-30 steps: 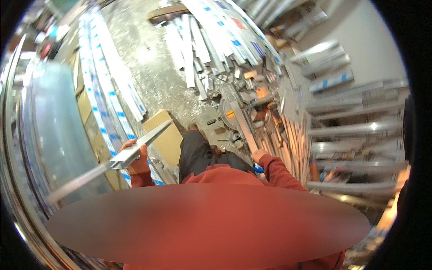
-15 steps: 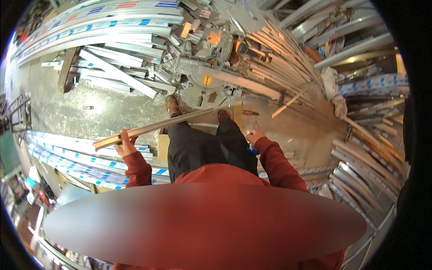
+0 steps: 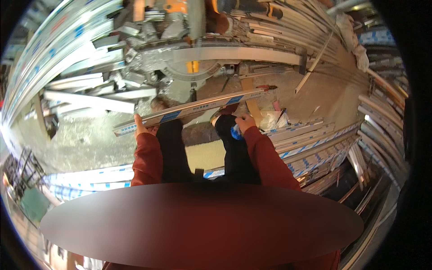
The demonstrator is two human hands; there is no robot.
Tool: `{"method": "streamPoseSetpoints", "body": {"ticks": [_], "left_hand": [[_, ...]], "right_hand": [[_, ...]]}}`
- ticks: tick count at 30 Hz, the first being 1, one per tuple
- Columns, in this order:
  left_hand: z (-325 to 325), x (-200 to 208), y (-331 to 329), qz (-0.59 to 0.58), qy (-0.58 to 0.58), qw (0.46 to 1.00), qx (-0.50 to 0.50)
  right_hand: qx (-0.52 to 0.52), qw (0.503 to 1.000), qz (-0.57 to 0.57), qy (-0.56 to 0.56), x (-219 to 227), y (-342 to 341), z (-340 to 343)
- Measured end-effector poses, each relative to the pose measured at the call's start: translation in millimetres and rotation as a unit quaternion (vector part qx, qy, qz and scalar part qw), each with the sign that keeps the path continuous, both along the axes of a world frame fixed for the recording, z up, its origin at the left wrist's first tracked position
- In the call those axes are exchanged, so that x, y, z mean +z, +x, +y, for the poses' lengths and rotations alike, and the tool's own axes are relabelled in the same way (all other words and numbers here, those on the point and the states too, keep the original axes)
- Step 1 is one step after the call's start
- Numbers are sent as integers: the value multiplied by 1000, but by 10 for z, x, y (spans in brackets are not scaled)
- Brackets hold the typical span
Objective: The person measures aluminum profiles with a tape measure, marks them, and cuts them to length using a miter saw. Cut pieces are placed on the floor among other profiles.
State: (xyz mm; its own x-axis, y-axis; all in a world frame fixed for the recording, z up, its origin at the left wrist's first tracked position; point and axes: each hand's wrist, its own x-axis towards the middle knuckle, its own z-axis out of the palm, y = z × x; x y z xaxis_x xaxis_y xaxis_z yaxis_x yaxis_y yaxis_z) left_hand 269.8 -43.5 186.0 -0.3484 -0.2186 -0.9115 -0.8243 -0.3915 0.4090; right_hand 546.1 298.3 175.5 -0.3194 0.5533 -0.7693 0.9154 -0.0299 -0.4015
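My left hand (image 3: 143,127) is closed around the left end of a long aluminium profile (image 3: 191,109) with blue and white protective film. The profile slants up to the right across my knees, its far end near a red-handled tool (image 3: 267,87) on the floor. By my right knee, the fingers of my right hand (image 3: 245,123) are bent together at a small round blue thing (image 3: 236,132), whose kind I cannot make out. Ahead of me stands a mitre saw (image 3: 192,67) with a yellow part, and a pale flat bar (image 3: 238,54) lies across it.
Long film-covered profiles (image 3: 49,54) are stacked at the far left, with metal offcuts (image 3: 130,54) beside them. More profiles (image 3: 310,157) lie behind on the right. A thin strip (image 3: 315,63) sticks out on the right. A cardboard piece (image 3: 207,155) lies between my legs.
The profile has turned so its film-covered face shows, and its left end has moved right and up. My right hand has moved slightly left and up. The saw appears closer.
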Motion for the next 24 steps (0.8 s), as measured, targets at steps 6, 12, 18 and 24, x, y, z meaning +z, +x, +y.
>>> {"method": "streamPoseSetpoints", "body": {"ticks": [6,12,18,24], "left_hand": [[848,-1206,205,-46,67,992,-93],[1374,-1618,351,-48,127,985,-109],[1510,-1892,411,8,201,972,-123],[1429,-2066,479,28,233,954,-187]], "right_hand": [[-179,979,-101,-4,-1699,65,43],[-265,956,-92,83,-2768,-161,-4],[-122,991,-46,38,-3107,-308,-108],[-129,987,21,90,-2952,-515,-161]]}}
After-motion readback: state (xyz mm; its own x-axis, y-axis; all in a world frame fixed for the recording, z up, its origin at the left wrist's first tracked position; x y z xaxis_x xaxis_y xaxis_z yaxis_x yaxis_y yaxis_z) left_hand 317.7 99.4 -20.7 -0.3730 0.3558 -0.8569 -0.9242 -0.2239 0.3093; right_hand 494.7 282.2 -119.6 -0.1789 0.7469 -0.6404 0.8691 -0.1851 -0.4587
